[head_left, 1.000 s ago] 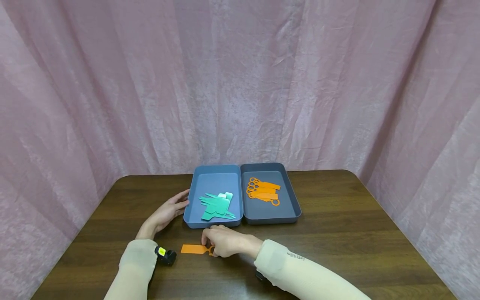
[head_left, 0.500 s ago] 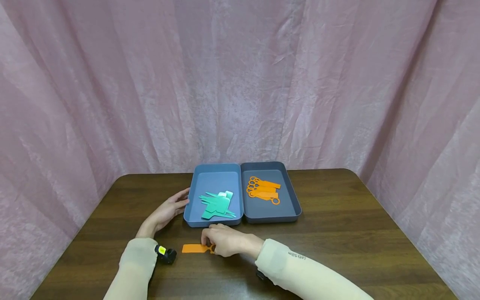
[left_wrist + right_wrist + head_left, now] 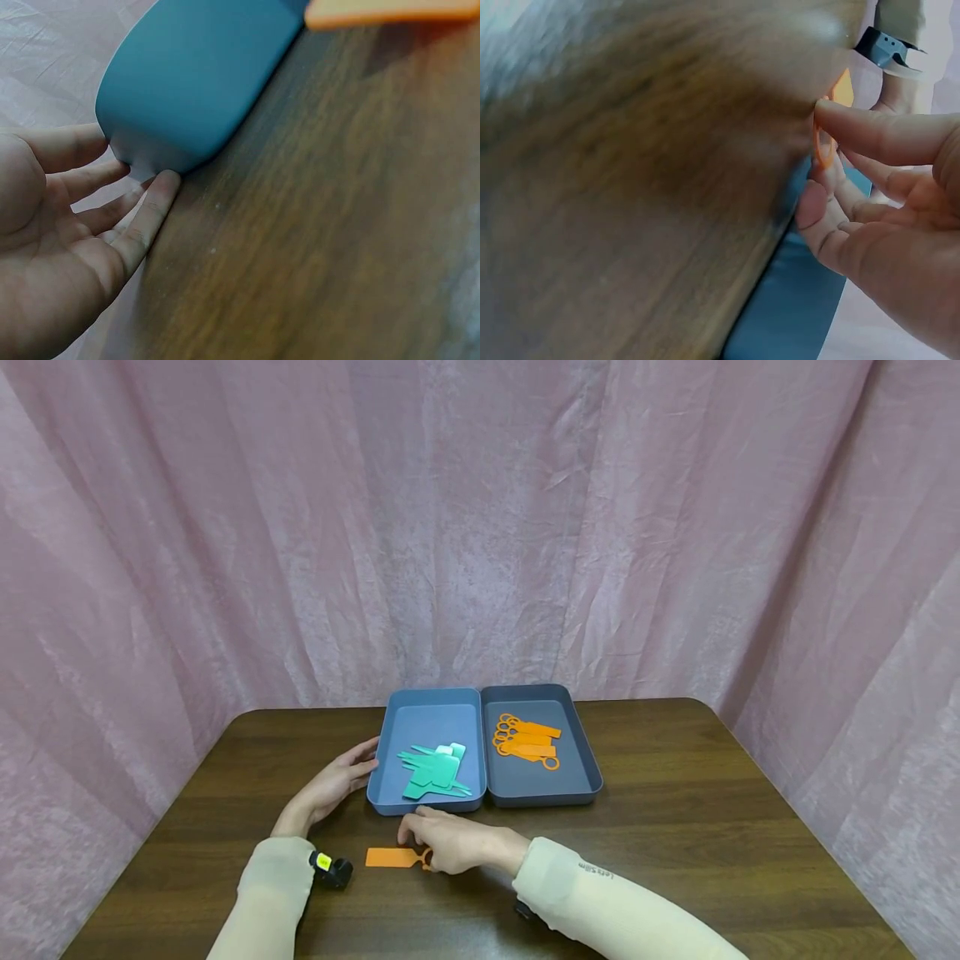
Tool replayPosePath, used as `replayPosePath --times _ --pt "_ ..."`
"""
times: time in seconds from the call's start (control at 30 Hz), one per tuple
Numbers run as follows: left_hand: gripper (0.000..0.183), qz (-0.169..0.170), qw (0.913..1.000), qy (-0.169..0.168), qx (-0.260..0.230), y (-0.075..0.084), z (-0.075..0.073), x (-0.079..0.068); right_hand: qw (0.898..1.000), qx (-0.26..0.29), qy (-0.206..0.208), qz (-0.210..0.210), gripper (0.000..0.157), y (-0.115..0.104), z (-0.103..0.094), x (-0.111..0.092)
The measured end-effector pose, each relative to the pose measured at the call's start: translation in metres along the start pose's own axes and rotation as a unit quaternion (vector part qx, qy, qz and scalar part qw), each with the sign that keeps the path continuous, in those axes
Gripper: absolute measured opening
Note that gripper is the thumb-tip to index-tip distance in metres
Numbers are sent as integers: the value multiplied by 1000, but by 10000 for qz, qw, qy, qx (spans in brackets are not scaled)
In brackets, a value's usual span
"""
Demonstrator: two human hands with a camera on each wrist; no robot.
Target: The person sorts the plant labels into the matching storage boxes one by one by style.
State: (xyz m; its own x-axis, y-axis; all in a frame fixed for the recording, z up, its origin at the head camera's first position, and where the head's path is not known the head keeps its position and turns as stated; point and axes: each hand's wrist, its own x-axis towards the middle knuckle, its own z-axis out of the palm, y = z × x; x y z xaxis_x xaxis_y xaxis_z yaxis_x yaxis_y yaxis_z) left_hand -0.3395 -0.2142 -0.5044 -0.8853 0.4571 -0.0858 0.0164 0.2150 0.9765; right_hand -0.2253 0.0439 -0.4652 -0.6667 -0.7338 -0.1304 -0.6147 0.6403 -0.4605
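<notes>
My left hand touches the left side of a blue tray with extended fingers; the left wrist view has its fingertips at the tray's corner. Just in front of that tray, my right hand pinches the ring end of a flat orange plastic tag, low over the table. The tag's long blade points left. In the right wrist view the thumb lies against the thin orange ring, with fingers on its other side. Part of the ring is hidden by the hand.
Several green pointed T-shaped plant labels lie piled in the blue tray. A dark grey tray adjoins it on the right, holding several orange ring tags. Both stand on a brown wooden table before a pink curtain.
The orange tag has shifted slightly to the right with my right hand, whose index finger has lifted a little off the tag. The left hand and trays stay put.
</notes>
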Motion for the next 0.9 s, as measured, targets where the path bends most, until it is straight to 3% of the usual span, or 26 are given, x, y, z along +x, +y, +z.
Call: replayPosePath --times 0.2,0.37,0.47,0.57,0.7,0.8,0.9 --pt "62 19 10000 9 -15 1 1 0 9985 543 -87 33 51 4 1 4" --pt "61 -20 10000 32 -16 1 1 0 9878 1504 -229 321 36 6 0 2" --pt "61 -17 10000 13 10 1 2 2 9849 1654 -260 436 25 8 3 5" --pt "61 -44 10000 29 -17 1 2 2 9943 956 -142 452 20 20 19 16" --pt "61 -34 10000 40 -61 0 1 2 9978 -114 102 638 23 11 27 19" --pt "61 12 10000 13 -32 -1 0 1 9951 -430 183 868 21 -11 17 9" --pt "62 59 10000 -36 1 -1 1 1 9933 -600 223 963 18 -18 14 4"
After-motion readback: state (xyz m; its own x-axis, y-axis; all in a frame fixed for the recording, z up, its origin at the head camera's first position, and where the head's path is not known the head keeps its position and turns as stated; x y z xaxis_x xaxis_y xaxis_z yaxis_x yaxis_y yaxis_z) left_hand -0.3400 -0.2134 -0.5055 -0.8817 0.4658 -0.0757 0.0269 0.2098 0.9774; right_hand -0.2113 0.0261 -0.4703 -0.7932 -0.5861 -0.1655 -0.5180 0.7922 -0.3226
